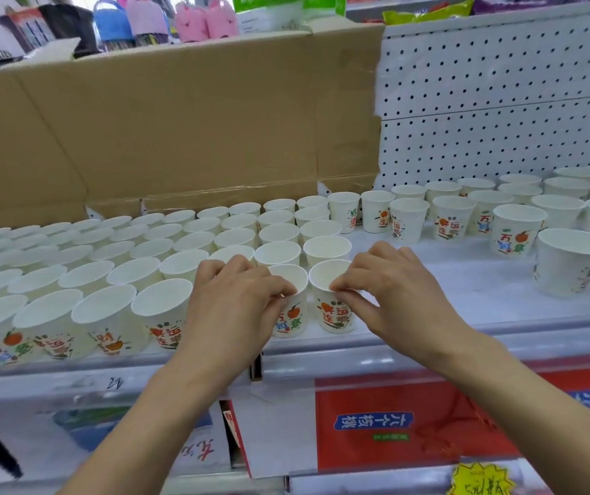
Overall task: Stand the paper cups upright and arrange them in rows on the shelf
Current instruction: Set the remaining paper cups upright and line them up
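Left hand (240, 298) was curled over the near-left rim of one paper cup (293, 317), fingertips pinching the rim. The cup stood upright at the front edge of the shelf (464, 280), right of the hand and partly hidden by it. Right hand (389, 291) pinched the near-right rim of the neighbouring cup (332, 310), thumb and fingers on the rim. This cup was also upright, just left of the hand. The two held cups stood side by side, touching or nearly so; could not tell which. They sat at the right end of the front row.

Left of them, packed rows of cups (107, 251) ran back to the cardboard sheet (179, 130), all upright, mouths up. To the right, loose cups (572, 259) stood upright but scattered in front of the white pegboard (500, 101), well apart from both hands. A red box (411, 423) sat on the level below the shelf.
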{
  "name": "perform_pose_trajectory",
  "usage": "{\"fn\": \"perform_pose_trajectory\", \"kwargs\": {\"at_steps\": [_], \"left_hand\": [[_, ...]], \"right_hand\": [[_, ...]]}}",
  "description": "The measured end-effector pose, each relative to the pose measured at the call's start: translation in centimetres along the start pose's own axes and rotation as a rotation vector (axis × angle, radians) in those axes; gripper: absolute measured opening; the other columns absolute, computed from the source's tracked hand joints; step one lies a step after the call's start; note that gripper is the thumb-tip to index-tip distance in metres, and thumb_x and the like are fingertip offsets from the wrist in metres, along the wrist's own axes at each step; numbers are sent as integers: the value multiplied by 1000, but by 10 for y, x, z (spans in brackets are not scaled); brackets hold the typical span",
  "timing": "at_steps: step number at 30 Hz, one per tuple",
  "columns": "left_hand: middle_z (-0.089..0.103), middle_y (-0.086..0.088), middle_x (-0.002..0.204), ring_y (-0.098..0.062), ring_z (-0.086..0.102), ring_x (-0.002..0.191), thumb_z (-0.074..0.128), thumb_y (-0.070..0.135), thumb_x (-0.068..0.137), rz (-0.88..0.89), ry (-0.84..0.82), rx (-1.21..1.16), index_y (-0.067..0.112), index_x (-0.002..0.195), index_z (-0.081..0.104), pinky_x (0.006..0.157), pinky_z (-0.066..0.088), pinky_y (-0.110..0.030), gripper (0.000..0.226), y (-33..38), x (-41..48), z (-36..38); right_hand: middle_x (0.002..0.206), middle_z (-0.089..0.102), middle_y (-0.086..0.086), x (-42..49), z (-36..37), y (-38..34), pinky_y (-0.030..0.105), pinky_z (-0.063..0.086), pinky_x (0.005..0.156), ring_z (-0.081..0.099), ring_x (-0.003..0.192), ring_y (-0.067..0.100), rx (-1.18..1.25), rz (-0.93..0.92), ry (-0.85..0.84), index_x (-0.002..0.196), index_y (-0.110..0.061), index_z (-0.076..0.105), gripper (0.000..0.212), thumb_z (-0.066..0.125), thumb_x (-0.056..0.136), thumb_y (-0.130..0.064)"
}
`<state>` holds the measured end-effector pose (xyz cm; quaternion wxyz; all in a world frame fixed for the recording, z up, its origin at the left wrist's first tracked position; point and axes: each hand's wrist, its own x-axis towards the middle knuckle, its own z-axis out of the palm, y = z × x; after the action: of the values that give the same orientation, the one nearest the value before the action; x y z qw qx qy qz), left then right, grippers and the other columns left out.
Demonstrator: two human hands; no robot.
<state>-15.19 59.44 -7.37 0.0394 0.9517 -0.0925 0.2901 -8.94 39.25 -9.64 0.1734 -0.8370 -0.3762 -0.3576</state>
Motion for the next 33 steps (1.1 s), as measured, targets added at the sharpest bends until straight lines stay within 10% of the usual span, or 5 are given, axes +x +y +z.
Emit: {"fn": "perform_pose_trajectory", "kwargs": {"at_steps": [15,25,33], "left_hand": [[56,35,100,2,46,107,40,71,78,60,-73,-191,48,109,62,93,31,-31,44,6,32,-21],[65,19,104,-3,58,100,58,38,92,132,-248,-155,33,110,68,90,46,-29,21,45,193,14],[68,1,104,-22,63,92,64,25,89,-50,-451,102,19,108,70,79,54,-37,21,50,292,116]], "right_hand": [[91,66,-12,3,-19,19,29,40,70,54,89,16,91,11,-41,100,-28,73,31,50,88,-44],[101,59,-18,83,-49,174,32,45,86,50,97,6,-84,243,-611,106,-36,67,17,59,91,-39],[98,69,-2,146,25,223,36,51,79,60,90,18,-88,187,-698,99,-18,66,32,51,92,-45]]}}
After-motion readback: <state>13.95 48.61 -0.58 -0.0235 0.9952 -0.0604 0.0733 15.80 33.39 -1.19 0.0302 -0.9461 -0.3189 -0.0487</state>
